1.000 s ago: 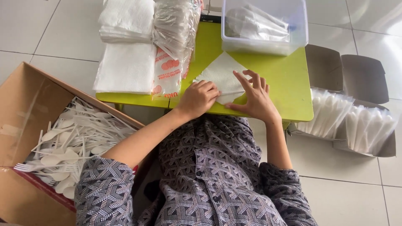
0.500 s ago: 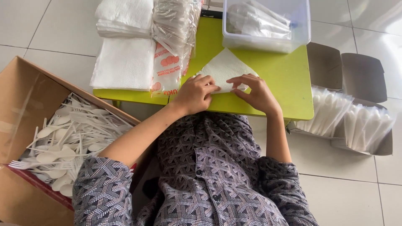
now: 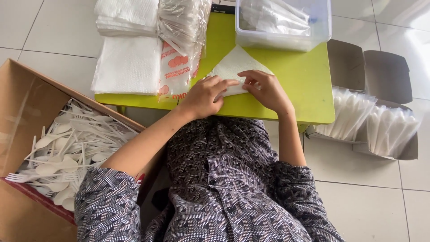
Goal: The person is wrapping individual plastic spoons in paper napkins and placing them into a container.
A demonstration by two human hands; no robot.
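A white paper napkin [image 3: 234, 67] lies on the lime-green worktop [image 3: 300, 85], folded into a triangle whose point aims away from the person; its near edge is hidden under both hands. The left hand [image 3: 204, 96] lies flat on the napkin's near left part, fingers [image 3: 226, 84] together and stretched along the fold. The right hand [image 3: 266, 89] sits on the near right part, its fingers curled and pinched on the napkin's edge.

The worktop is a low small table standing on a floor of pale tiles [image 3: 367, 197] with grey joints.

On the worktop's left end lies a stack of white napkins [image 3: 130, 65], with a second pile beyond it, and just beside them a bundle of clear plastic sleeves [image 3: 181, 36] with red print. At the far right edge stands a clear plastic tub [image 3: 286, 27] holding wrapped packs, close to the napkin's tip. On the floor to the left, an open cardboard box [image 3: 22, 112] is full of white plastic spoons and forks [image 3: 67, 152]. To the right, a grey carton [image 3: 371, 71] holds rows of clear-wrapped packs [image 3: 371, 123]. The person's patterned shirt [image 3: 224, 188] fills the near foreground
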